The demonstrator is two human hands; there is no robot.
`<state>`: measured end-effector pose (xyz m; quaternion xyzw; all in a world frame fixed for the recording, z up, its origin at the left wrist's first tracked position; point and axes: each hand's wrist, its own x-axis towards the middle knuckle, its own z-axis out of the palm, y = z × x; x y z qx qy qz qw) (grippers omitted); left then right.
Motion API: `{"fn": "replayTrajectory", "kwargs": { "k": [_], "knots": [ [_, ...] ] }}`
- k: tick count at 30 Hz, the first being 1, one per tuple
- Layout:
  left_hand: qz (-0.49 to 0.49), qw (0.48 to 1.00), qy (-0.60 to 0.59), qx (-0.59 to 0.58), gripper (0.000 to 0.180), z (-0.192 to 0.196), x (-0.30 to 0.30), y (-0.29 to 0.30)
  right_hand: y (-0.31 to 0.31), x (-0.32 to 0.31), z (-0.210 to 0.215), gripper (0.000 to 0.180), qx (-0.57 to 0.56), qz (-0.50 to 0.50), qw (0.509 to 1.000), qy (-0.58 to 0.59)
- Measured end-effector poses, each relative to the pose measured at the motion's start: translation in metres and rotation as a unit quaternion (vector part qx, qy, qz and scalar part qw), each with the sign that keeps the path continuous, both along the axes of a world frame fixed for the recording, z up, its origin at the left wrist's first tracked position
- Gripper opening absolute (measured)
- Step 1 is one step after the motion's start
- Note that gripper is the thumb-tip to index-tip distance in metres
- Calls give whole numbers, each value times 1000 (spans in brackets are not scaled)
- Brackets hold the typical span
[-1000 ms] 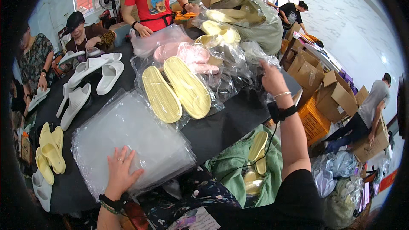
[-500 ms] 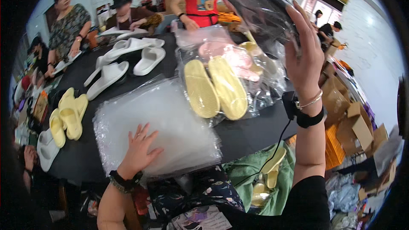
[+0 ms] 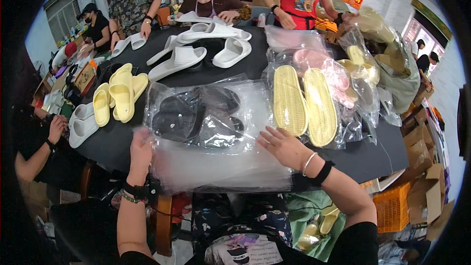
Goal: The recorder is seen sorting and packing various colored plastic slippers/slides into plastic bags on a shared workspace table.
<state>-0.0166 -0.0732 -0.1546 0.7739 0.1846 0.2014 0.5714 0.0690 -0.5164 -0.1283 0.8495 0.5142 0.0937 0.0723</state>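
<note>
A clear plastic bag holding black slippers (image 3: 179,118) lies on a stack of flat clear bags (image 3: 221,172) in front of me. At the bag's lower left corner is my left hand (image 3: 141,149), its fingers smeared by motion. My right hand (image 3: 284,151) rests on the stack beside the bag's right edge, fingers spread and holding nothing. Just beyond it, bagged yellow slippers (image 3: 306,105) lie soles up. Pink slippers (image 3: 319,64) in clear plastic sit behind them.
Loose white slippers (image 3: 211,32) and yellow slippers (image 3: 122,91) stand on the black table (image 3: 338,159). Several people sit or stand around it. An orange crate (image 3: 391,208) and cardboard boxes (image 3: 419,149) are on the right. Below the table edge, a green sack (image 3: 314,203) holds yellow slippers.
My raised right hand has come down onto the stack. The dark bagged item beside it is now lowered, and the black slippers lie before me. My left hand has left the stack's middle.
</note>
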Motion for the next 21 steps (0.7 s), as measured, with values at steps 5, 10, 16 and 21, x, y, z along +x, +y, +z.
{"fn": "replayTrajectory", "kwargs": {
  "k": [5, 10, 16, 21],
  "knots": [
    [119, 985, -114, -42, 45, 38, 5, -5, 17, -2, 32, 57, 128, -199, 953, 191],
    [-11, 998, 38, -40, 69, 65, 19, 7, 30, 4, 34, 64, 223, -254, 877, 341],
    [-89, 981, 172, 0, 74, 83, 42, -15, 24, 8, 29, 70, 319, -256, 775, 483],
    [14, 970, 35, 238, 77, 44, 57, 13, 13, -2, 45, 61, 279, -227, 847, 392]
  ]
}}
